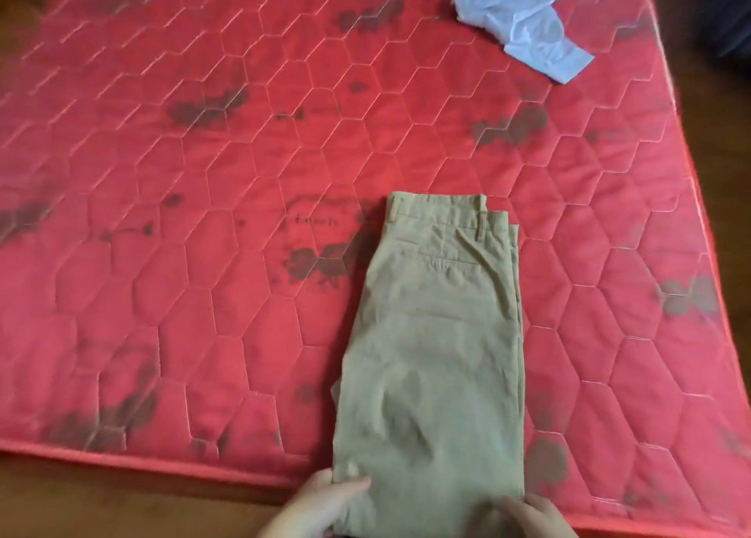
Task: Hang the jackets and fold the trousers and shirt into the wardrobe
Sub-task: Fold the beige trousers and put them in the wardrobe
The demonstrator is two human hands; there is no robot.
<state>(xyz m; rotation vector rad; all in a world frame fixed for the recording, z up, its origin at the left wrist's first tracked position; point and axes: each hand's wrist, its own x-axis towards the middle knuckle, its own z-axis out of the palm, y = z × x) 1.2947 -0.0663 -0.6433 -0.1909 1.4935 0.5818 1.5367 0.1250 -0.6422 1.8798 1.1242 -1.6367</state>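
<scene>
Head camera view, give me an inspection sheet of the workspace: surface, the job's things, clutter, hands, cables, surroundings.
Surface: red quilted mattress with dark flower prints, bare of bedding.
Job's things: khaki trousers folded lengthwise, lying flat near the front edge, waistband away from the person, lower end hanging past the edge. Light blue shirt crumpled at the far right corner, partly cut off by the frame. Jackets and wardrobe: nothing seen.
Clutter: nothing seen.
Hands: left hand and right hand each grip the trousers' near end, one at each side.
Cables: nothing seen.
Surroundings: brown floor in front of the mattress; dark, blurred area beyond the right edge, contents unclear.
</scene>
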